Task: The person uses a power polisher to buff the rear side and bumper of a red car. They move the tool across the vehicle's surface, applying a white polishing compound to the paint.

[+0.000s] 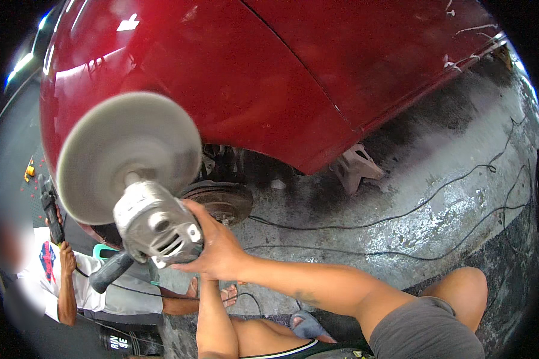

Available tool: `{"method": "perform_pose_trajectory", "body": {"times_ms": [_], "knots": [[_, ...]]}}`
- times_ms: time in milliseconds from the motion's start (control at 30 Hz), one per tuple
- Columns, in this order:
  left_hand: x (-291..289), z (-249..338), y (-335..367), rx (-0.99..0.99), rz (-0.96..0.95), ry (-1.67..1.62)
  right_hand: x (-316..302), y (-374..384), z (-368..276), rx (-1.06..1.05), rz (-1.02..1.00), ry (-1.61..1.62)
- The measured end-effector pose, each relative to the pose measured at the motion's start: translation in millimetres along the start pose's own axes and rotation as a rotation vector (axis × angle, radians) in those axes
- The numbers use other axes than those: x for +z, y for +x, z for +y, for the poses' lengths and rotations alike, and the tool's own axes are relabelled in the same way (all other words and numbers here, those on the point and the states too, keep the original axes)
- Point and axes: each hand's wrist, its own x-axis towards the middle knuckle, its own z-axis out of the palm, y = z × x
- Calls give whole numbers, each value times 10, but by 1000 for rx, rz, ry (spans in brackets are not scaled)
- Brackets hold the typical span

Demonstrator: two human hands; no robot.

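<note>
A silver rotary polisher (156, 224) hangs at the centre left, its black side handle (111, 272) jutting toward the lower left. Its large round pale pad (126, 146) is smeared, as if spinning, and covers part of the red car body (221, 72). Whether pad and paint touch, I cannot tell. My right hand (218, 245) is closed round the polisher's near right side, thumb and fingers on the housing. My left hand (209, 284) reaches up from below behind my right one; only the wrist shows, and its fingers are hidden by the right hand and the tool.
A brake disc (221, 200) shows in the open wheel arch. A stand (359, 167) sits beneath the car. Black cables (341, 227) cross the wet grey floor. At the left a co-worker sits holding a black power tool (51, 209); a black bucket (123, 341) stands below.
</note>
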Motion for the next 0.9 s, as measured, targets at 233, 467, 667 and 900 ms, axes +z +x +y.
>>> {"method": "perform_pose_trajectory", "body": {"times_ms": [233, 467, 667, 900], "knots": [[106, -191, -236, 332, -445, 576, -542, -365, 247, 68, 253, 73], [1027, 702, -557, -20, -560, 707, -1263, -756, 58, 218, 360, 176], [1553, 609, -491, 30, -325, 162, -1392, -204, -717, 140, 168, -70], [2770, 970, -699, 49, -464, 242, -2196, -421, -667, -147, 573, -223]]}}
